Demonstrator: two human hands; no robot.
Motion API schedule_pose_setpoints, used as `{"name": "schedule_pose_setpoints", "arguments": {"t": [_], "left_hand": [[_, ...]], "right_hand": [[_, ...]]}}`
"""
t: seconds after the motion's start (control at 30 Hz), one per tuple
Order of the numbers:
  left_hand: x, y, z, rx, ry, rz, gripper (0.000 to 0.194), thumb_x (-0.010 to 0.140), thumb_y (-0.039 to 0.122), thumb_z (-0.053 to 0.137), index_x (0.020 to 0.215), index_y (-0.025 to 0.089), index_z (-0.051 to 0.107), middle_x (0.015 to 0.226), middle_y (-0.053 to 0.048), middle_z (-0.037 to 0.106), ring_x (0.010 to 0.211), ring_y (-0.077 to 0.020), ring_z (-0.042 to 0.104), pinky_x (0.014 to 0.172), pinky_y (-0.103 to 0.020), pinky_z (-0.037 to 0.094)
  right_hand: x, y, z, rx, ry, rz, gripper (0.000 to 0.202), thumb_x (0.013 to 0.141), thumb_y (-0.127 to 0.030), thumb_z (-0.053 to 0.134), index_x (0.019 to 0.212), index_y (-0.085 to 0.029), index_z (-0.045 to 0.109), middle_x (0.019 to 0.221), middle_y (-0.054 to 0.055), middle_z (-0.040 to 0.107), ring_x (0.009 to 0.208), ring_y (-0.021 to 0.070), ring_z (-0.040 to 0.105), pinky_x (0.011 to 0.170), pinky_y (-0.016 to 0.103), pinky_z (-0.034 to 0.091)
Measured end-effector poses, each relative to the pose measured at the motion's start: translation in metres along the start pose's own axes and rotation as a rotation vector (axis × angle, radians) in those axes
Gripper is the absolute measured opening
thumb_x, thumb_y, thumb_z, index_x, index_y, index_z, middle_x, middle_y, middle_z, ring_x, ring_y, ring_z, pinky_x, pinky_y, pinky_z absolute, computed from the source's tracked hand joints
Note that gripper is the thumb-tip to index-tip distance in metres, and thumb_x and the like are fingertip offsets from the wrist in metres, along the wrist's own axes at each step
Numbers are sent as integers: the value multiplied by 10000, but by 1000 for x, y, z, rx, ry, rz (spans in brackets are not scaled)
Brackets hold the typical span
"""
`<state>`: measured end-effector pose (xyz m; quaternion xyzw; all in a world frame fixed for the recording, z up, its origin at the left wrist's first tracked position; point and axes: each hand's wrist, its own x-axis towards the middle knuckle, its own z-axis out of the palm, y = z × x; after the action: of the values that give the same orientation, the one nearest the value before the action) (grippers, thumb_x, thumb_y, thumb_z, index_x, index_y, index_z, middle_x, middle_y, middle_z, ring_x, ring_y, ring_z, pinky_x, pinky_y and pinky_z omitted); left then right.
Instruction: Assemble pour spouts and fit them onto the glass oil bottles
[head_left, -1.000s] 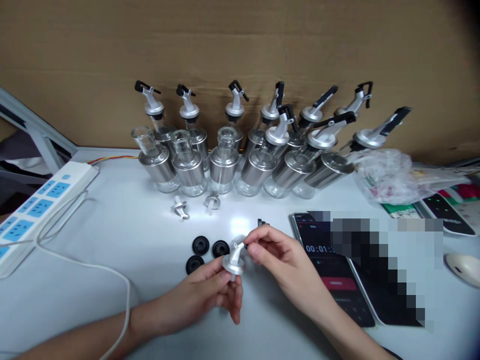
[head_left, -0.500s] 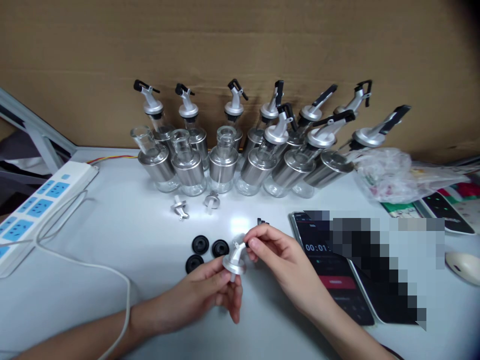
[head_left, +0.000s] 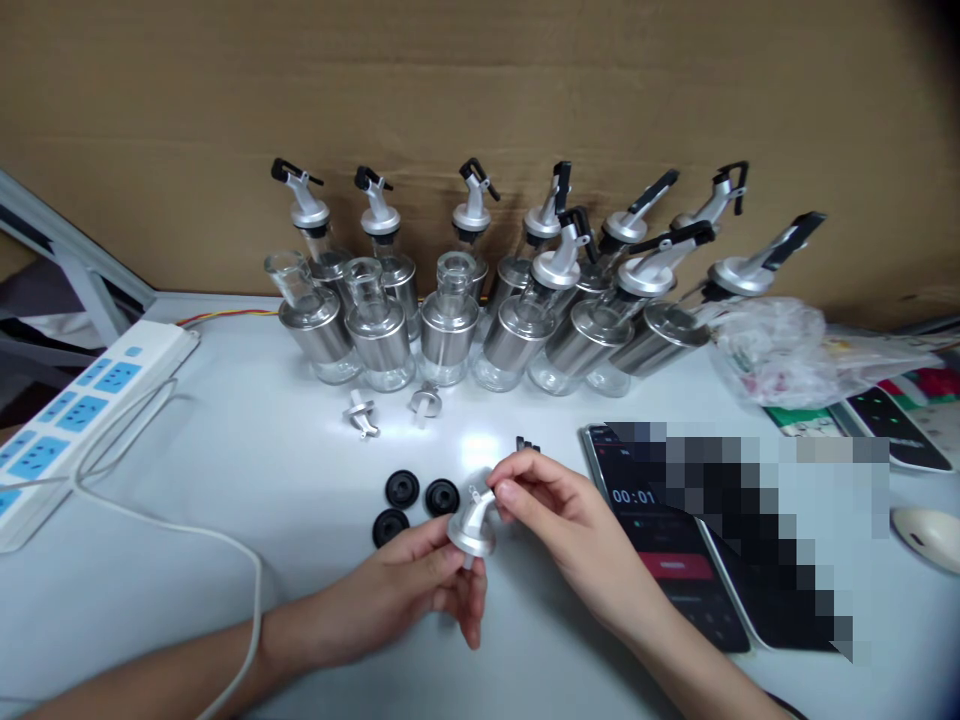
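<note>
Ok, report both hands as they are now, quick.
Left hand: closed on a silver pourer top, gripping its round base.
Right hand: fingers pinched at the spout tip; any small part between them can't be told.

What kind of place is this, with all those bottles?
Probably a small workbench for putting things together: a row of pourer-topped bottles, loose black rings on the white table, and two hands holding a silver spout.
</note>
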<state>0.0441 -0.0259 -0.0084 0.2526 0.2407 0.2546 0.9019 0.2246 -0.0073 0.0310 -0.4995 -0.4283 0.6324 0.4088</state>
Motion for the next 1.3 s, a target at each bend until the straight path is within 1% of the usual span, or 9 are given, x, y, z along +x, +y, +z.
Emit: {"name": "schedule_pose_setpoints", "arguments": {"t": [0.1, 0.33, 0.53, 0.73, 0.83, 0.93, 1.07, 1.17, 1.3], "left_hand": [[0, 2, 0, 8, -6, -14, 344, 831, 444, 694, 875, 120, 586, 688, -17, 612, 618, -126, 600, 642, -256, 415], [0, 2, -1, 15, 1, -16, 361, 824, 463, 694, 860, 121, 583, 685, -14, 603, 622, -126, 600, 632, -249, 404], [-1, 2, 1, 9, -1, -13, 350, 826, 451, 692, 859, 122, 577, 689, -15, 601, 620, -126, 593, 632, -255, 401], [-1, 0, 0, -5, -12, 13, 323, 850, 431, 674, 883, 123, 583, 710, -17, 603, 628, -126, 599, 630, -254, 411], [-1, 1, 0, -19, -1, 20, 318, 859, 428, 668, 885, 122, 584, 719, -19, 600, 634, -124, 595, 633, -253, 414], [-1, 2, 2, -30, 0, 25, 324, 858, 432, 670, 895, 124, 578, 717, -18, 593, 631, -122, 589, 628, -251, 413], [-1, 3, 3, -19, -3, 21, 323, 862, 430, 666, 895, 123, 571, 724, -16, 577, 634, -119, 578, 631, -256, 424], [-1, 3, 3, -5, -14, 28, 320, 870, 431, 653, 892, 123, 571, 735, -21, 567, 644, -125, 570, 633, -264, 425], [-1, 5, 5, 18, -20, 19, 352, 854, 458, 664, 945, 128, 580, 747, -13, 549, 643, -118, 548, 632, -260, 407]], "right_hand": [[-1, 0, -1, 10, -5, 6, 123, 764, -331, 695, 739, -217, 658, 639, -42, 562, 620, 109, 520, 634, 249, 433], [-2, -1, -3, 47, -27, -3, 38, 728, -262, 726, 749, -234, 713, 770, -8, 656, 744, 128, 602, 719, 264, 469], [0, 1, -2, 124, 27, 41, 151, 659, -245, 800, 755, -237, 684, 708, -35, 641, 677, 110, 591, 682, 245, 478], [-2, 0, -3, 98, -28, 9, 68, 728, -296, 758, 747, -241, 725, 821, 13, 677, 771, 154, 612, 754, 304, 482], [-3, 1, -4, 110, -51, 11, 114, 793, -353, 698, 827, -261, 756, 849, 30, 696, 775, 169, 596, 794, 341, 461], [-4, 2, -4, 190, -53, 69, 174, 801, -386, 690, 916, -279, 763, 917, 36, 713, 782, 169, 583, 839, 357, 437], [-2, 2, -2, 298, -161, 178, 231, 814, -399, 665, 952, -244, 768, 1023, 70, 718, 904, 208, 595, 890, 375, 409], [-2, 1, 0, 377, -238, 190, 229, 817, -365, 635, 903, -208, 779, 1031, 88, 721, 943, 235, 599, 881, 382, 415], [-1, -1, 1, 435, -285, 195, 215, 790, -325, 629, 868, -194, 780, 994, 81, 715, 947, 236, 599, 865, 362, 427]]}}
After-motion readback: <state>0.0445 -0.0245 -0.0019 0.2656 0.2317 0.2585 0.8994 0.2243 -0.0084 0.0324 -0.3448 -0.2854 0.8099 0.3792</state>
